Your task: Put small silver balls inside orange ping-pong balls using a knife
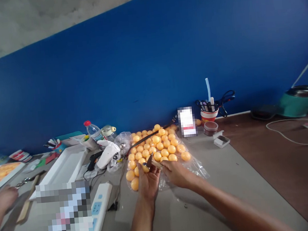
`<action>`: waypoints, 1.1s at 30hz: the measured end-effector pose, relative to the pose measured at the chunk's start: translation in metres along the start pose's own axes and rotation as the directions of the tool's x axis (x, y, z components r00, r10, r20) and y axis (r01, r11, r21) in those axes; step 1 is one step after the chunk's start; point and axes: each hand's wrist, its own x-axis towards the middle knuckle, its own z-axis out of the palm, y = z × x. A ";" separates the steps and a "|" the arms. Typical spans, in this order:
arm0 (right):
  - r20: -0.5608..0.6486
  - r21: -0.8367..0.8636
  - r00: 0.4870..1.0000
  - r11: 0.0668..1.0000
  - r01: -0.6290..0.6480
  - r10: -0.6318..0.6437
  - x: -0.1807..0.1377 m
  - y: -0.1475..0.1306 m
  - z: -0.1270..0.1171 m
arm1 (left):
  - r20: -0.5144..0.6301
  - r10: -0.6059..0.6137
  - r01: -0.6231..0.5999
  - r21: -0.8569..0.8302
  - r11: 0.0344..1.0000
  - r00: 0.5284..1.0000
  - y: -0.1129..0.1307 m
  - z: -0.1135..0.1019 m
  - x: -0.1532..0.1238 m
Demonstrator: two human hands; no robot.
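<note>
My right hand [178,172] grips a knife by its pale handle [157,164], and the dark blade [149,161] points up and to the left. My left hand [149,180] is turned palm up just beside it, its fingers curled round a small orange ball [145,168] that the blade partly covers. Directly behind both hands lies a clear plastic bag [195,167] full of orange balls [157,139], resembling table tennis balls. A dark strap [147,137] crosses over the balls.
Another person's hand [5,198] is at the far left, near a hammer [29,200]. A white tray [64,170], a power strip [99,210] and a bottle [93,129] stand left. A red-and-white cup [209,115], a round tub [210,127] and a small box [221,140] are at right.
</note>
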 end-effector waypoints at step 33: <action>-0.047 0.029 0.993 0.993 0.113 -0.112 -0.006 -0.001 -0.003 | 0.085 0.020 -0.021 0.012 1.000 0.996 0.002 -0.004 0.003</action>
